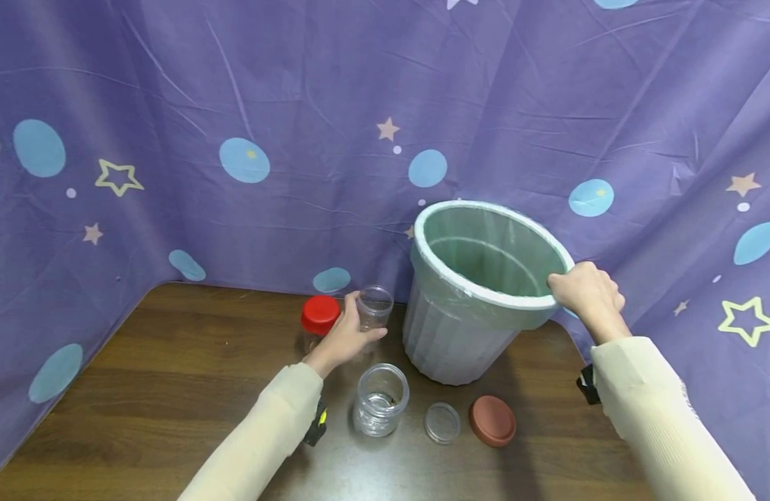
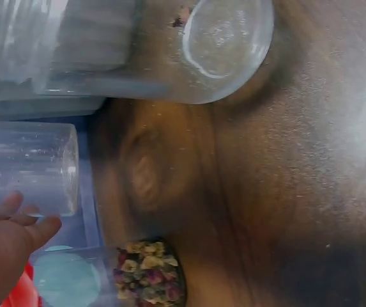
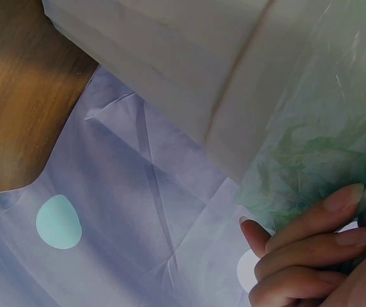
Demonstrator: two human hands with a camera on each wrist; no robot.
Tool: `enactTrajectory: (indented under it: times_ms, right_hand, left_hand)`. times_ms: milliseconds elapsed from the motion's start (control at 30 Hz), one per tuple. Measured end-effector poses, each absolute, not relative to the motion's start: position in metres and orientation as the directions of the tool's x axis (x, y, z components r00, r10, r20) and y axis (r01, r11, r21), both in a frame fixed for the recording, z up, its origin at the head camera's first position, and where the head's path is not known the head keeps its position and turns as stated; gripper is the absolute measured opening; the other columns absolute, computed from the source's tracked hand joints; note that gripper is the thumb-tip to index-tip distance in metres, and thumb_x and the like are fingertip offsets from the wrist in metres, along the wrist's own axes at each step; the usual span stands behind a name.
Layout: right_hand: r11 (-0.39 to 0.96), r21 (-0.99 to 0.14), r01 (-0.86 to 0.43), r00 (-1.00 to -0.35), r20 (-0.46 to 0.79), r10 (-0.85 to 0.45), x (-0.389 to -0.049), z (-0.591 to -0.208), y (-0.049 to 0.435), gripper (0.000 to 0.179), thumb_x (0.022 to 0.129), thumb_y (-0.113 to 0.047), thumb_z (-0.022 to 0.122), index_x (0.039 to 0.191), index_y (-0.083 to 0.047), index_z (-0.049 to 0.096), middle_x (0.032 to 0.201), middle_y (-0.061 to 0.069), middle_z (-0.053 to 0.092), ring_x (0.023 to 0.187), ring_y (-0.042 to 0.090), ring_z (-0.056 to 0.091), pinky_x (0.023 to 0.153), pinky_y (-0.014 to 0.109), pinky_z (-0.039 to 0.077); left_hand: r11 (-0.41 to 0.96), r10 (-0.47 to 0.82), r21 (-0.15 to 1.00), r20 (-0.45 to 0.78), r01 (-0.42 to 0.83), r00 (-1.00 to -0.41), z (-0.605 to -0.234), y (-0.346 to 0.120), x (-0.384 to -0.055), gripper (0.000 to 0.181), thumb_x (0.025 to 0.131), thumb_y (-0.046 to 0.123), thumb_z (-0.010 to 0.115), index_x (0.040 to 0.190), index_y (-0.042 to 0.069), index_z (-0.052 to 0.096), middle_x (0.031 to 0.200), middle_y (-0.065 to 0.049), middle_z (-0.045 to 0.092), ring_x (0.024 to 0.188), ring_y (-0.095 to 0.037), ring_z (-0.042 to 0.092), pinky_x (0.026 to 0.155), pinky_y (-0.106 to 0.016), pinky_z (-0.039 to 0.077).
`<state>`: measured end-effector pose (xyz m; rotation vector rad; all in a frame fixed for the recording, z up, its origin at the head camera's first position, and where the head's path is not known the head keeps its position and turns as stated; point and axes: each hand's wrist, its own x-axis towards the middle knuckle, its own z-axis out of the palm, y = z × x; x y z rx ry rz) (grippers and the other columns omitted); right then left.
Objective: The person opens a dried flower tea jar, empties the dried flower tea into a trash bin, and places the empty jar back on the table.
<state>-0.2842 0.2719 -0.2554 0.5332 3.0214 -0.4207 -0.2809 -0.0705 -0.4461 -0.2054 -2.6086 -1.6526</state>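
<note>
My left hand [image 1: 345, 335] grips a clear, lidless plastic jar [image 1: 374, 311], its thumb on the near side and the other fingers at the left. Just behind that hand stands a jar with a red lid [image 1: 320, 313]; the left wrist view shows dried flower buds [image 2: 149, 274] in its bottom. My right hand [image 1: 587, 291] holds the rim of a grey trash can [image 1: 460, 341], fingers curled over its thin plastic liner [image 3: 323, 160]. The can leans toward the right. Nearer me is an open clear jar [image 1: 380, 403] with a few dark bits at its bottom.
A clear round lid [image 1: 442, 423] and a reddish-brown lid [image 1: 492, 421] lie on the wooden table [image 1: 140, 403], in front of the can. A purple patterned curtain [image 1: 335, 174] hangs along the back and sides.
</note>
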Motion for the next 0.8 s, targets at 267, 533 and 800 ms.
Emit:
enactTrajectory:
  times_ms: [267,533,800]
  right_hand:
    - [0.904,-0.261,0.338,-0.941,-0.085,0.327,-0.284,-0.255,0.271,0.047,0.085,-0.033,0.044,0.107,0.006,0.056,0.127,0.037,0.051,0.115,0.055,0.049,0.088,0.062,0.042]
    - [0.905,-0.263,0.335,-0.942,-0.077,0.326,-0.284,-0.256,0.272,0.045,0.085,-0.033,0.044,0.104,0.005,0.057,0.126,0.037,0.052,0.114,0.055,0.049,0.087,0.062,0.042]
    - [0.904,-0.269,0.334,-0.943,-0.075,0.326,-0.284,-0.257,0.273,0.044,0.085,-0.033,0.044,0.103,0.005,0.057,0.125,0.037,0.052,0.114,0.055,0.05,0.086,0.061,0.042]
  left_hand:
    - [0.43,0.123,0.89,0.107,0.15,-0.987,-0.461,-0.072,-0.28,0.09,0.085,0.021,0.076,0.149,-0.001,0.017,0.147,-0.034,0.04,0.139,-0.043,0.041,0.116,-0.053,0.033]
    - [0.4,0.133,0.904,0.106,0.152,-0.985,-0.471,-0.071,-0.274,0.087,0.084,0.017,0.077,0.147,-0.002,0.02,0.144,-0.032,0.043,0.138,-0.043,0.041,0.117,-0.053,0.032]
    - [0.42,0.132,0.895,0.1,0.147,-0.986,-0.481,-0.07,-0.269,0.086,0.084,0.019,0.076,0.146,-0.004,0.021,0.142,-0.032,0.045,0.136,-0.044,0.044,0.114,-0.054,0.034]
